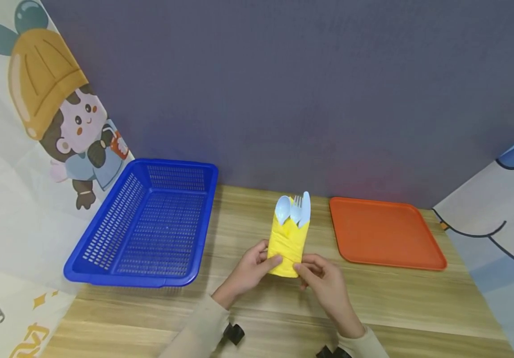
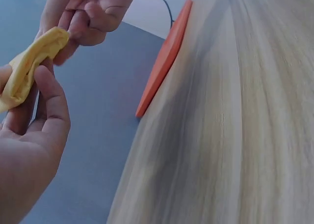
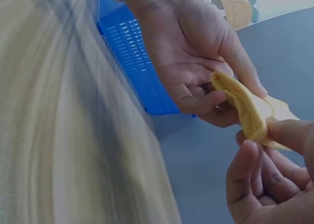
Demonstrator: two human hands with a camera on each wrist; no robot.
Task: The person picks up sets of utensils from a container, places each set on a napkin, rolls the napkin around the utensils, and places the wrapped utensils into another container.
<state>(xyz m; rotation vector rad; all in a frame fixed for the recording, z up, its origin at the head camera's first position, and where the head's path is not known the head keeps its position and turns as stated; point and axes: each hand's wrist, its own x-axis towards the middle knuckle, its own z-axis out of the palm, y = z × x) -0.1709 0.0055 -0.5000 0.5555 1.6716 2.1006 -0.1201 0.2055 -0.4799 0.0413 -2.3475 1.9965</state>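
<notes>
A folded yellow napkin (image 1: 286, 248) forms a pouch, held up over the table by both hands. From its top stick out a light blue spoon (image 1: 283, 209), a fork (image 1: 296, 211) and a knife (image 1: 305, 206), side by side with their handles hidden inside. My left hand (image 1: 252, 268) pinches the lower left edge, thumb in front. At the lower right corner my right hand (image 1: 325, 281) pinches the cloth between thumb and fingers. Both wrist views show the napkin's folded bottom end (image 2: 37, 62) between the two hands.
To the left stands a blue plastic basket (image 1: 201, 238) with perforated walls. An orange tray (image 1: 386, 233) lies flat on the wooden table (image 1: 257, 318) at the right. Behind the table rises a grey-blue panel (image 1: 284, 89); printed cartoon sheets (image 1: 6, 199) flank it.
</notes>
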